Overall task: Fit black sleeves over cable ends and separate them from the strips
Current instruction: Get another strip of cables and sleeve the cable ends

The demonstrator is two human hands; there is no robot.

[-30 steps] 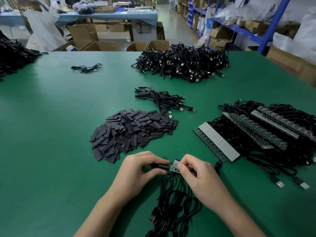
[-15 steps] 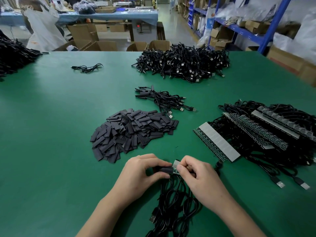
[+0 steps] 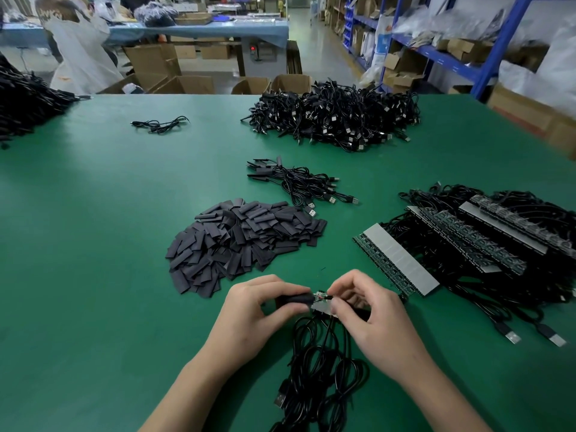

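My left hand (image 3: 255, 310) pinches a black sleeve (image 3: 296, 299) that sits over the end of a small circuit-board strip piece (image 3: 322, 302). My right hand (image 3: 371, 310) pinches the other side of that piece, fingers curled round it. Black cables (image 3: 318, 366) hang from the piece and lie coiled between my forearms. A heap of loose black sleeves (image 3: 246, 244) lies just beyond my left hand. Several uncut strips (image 3: 396, 260) with cables attached lie to the right.
A small bundle of sleeved cables (image 3: 302, 183) lies past the sleeve heap. A big pile of USB cables (image 3: 336, 116) sits at the far edge, a single cable (image 3: 160, 124) at far left, another black pile (image 3: 25, 104) at the left edge. A person stands beyond the green table (image 3: 93, 275).
The black sleeve in my left hand has slid further right over the board end. Both hands stayed in nearly the same spot.
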